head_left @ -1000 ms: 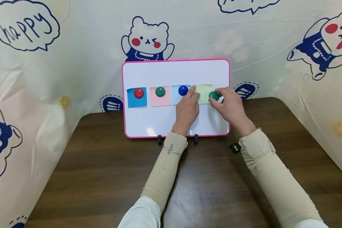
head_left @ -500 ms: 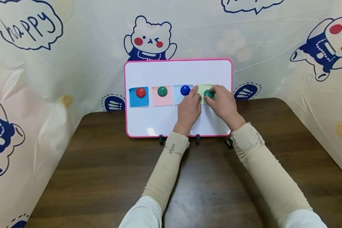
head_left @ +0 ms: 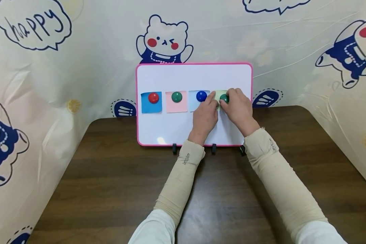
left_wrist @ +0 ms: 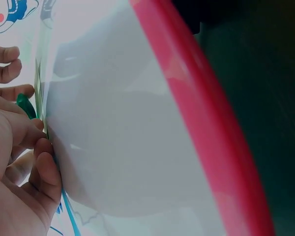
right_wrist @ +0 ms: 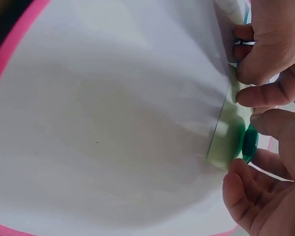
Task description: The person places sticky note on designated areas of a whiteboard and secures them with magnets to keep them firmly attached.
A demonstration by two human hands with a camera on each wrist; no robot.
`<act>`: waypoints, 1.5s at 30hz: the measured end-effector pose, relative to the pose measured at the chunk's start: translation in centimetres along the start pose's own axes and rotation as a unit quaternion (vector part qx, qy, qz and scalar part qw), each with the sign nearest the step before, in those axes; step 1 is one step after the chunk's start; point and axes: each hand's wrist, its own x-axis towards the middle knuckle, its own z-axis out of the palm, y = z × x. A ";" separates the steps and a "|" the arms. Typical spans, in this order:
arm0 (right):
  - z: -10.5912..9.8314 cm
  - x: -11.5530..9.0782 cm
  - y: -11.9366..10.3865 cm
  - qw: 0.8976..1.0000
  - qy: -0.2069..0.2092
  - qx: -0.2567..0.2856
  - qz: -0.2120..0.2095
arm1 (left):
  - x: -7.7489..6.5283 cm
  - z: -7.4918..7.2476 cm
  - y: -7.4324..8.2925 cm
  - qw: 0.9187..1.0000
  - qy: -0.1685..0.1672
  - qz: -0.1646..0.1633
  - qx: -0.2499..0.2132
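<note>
My right hand (head_left: 239, 108) pinches a round green magnet (head_left: 224, 98) between thumb and fingers. In the right wrist view this magnet (right_wrist: 250, 142) stands on edge close over the light green sticky note (right_wrist: 221, 147), its shadow falling on the paper. My left hand (head_left: 205, 118) presses its fingertips near the note's left edge, on the whiteboard (head_left: 164, 132). Left of that hand, a blue magnet (head_left: 201, 96) sits on a light blue note (head_left: 193, 105). Further left are a pink note (head_left: 176, 107) with a green magnet (head_left: 177, 97) and a blue note (head_left: 151, 109) with a red magnet (head_left: 153, 98).
The pink-framed board stands upright on small black feet (head_left: 214, 149) towards the back of a dark wooden table (head_left: 116, 183). Behind it hangs a cloth backdrop (head_left: 103, 61) printed with cartoon bears.
My right hand has moved left, bringing the green magnet from the light green note's right edge to over its middle. My left hand keeps its place on the board.
</note>
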 end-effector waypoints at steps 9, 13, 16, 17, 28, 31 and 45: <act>-0.2 0.4 -0.8 0.999 -0.012 -0.042 -0.004 | 0.0 0.0 0.2 1.000 -0.001 0.001 0.002; 0.0 0.4 -0.9 0.998 -0.001 -0.052 -0.017 | 0.1 0.1 0.1 1.000 -0.001 0.002 0.006; 0.0 0.5 -1.0 0.998 0.005 -0.057 -0.024 | 0.0 0.1 0.0 1.000 0.001 0.004 0.007; 0.0 0.5 -1.0 0.998 0.007 -0.058 -0.025 | 0.0 0.1 0.0 1.000 0.002 0.005 0.007; 0.2 0.6 -1.4 0.998 0.010 -0.059 -0.020 | 0.0 0.0 -0.1 1.000 -0.006 0.000 0.008; 0.3 0.6 -1.3 0.998 0.009 -0.062 -0.018 | 0.0 0.0 -0.1 1.000 -0.002 0.002 0.006; 0.4 0.9 -0.8 0.999 -0.008 -0.032 -0.009 | 0.0 0.1 -0.2 1.000 -0.011 0.000 -0.007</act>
